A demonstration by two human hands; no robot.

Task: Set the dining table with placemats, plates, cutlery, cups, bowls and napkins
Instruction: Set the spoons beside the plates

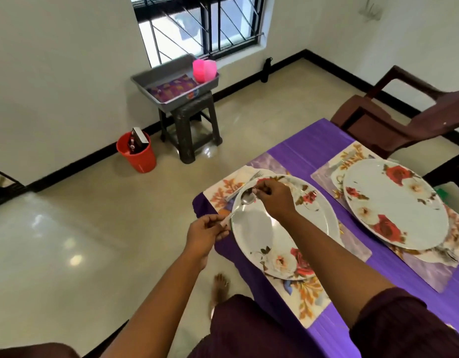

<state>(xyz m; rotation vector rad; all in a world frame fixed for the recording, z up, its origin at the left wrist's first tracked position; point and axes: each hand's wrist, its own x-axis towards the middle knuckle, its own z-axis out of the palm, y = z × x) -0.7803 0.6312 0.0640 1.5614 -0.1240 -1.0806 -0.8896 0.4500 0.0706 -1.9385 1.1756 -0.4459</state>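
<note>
A: Spoon [247, 198] in both hands, over the near plate [282, 228] at the counter's [298, 153] left edge. The right hand [273, 196] pinches it up by the bowl; the left hand [207, 232] pinches the tip of the handle.

B: Where does it look bound for?

A: Probably the floral placemat [224, 191] beside the plate, where a fork [245, 183] seems to lie already, half hidden by the rim.

B: What could go wrong?

A: Both grips are fingertip pinches on smooth metal. If one lets go early, the spoon could swing and clatter onto the plate. The placemat strip there runs right along the counter's edge, so a careless drop could send the spoon to the floor. It might also knock the fork askew.

B: And the other setting?

A: The far plate [395, 204] sits on its own placemat, near the brown chair [393, 112].
</note>
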